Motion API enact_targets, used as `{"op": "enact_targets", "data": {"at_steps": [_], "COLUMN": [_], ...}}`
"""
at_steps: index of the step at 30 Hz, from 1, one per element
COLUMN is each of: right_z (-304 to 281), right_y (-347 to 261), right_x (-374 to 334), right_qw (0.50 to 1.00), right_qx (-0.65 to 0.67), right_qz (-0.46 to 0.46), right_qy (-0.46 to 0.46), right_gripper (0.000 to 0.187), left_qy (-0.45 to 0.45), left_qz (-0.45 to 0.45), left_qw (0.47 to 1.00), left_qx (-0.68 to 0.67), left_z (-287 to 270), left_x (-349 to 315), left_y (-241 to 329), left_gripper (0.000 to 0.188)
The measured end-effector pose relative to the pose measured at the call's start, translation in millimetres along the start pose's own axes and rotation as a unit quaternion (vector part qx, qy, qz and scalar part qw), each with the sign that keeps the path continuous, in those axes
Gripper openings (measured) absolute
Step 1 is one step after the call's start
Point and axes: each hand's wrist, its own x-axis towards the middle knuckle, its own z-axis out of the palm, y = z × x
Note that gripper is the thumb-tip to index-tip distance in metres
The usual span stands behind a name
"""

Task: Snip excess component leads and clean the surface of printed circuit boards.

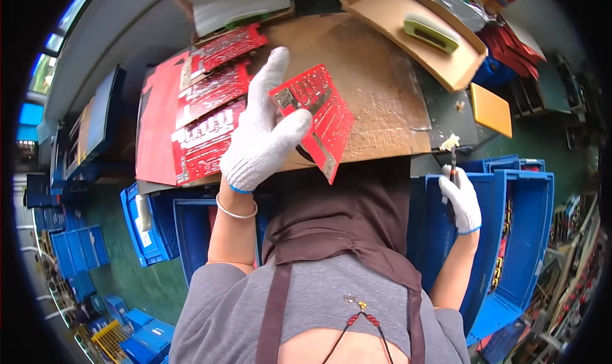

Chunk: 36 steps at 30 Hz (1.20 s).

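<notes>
My left hand (258, 131), in a white knit glove, holds a red circuit board (325, 125) tilted above the bench. The thumb lies over the board's face and one finger stretches up past its far left corner; the grip behind it is partly hidden. My right hand (462, 201), gloved too, is closed round a slim dark-handled tool (453, 166) with an orange band. The tool's far end meets a pale yellowish clump (449, 142) at the bench's right edge. More red circuit boards (213, 128) lie overlapping in a row left of my left hand.
Brown cardboard (376, 90) covers the bench. An open carton (408, 20) at the back right holds a green-and-white block-shaped thing (431, 34). A yellow flat piece (491, 111) lies at the right. Blue crates (523, 249) stand right and left below the bench.
</notes>
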Motion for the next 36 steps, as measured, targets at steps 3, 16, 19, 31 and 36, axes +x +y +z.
{"op": "enact_targets", "data": {"at_steps": [3, 16, 19, 31, 36], "right_z": [19.0, 68.0, 70.7, 51.1, 45.4], "right_y": [24.3, -60.2, -83.6, -53.6, -44.9], "right_x": [-1.8, -32.0, -35.9, -23.0, -22.4], "right_qw": [0.951, 0.976, 0.972, 0.909, 0.898], "right_qx": [0.281, 0.051, -0.094, -0.297, -0.32], "right_qz": [0.015, -0.143, -0.183, -0.267, -0.265], "right_qy": [-0.13, -0.156, -0.111, 0.119, 0.144], "right_gripper": [0.04, 0.071, 0.074, 0.06, 0.06], "left_qy": [0.036, 0.163, 0.13, 0.079, 0.065], "left_qz": [-0.178, -0.152, -0.216, -0.296, -0.281], "left_qw": [0.981, 0.931, 0.901, 0.885, 0.9], "left_qx": [0.063, -0.288, -0.353, -0.349, -0.328], "left_z": [-32.4, 3.6, 21.1, 44.6, 44.9], "left_x": [-8.1, -18.2, -12.0, 3.6, -1.1], "left_y": [-1.5, -45.5, -83.3, -91.9, -99.3], "left_gripper": [0.06, 0.047, 0.045, 0.052, 0.053]}}
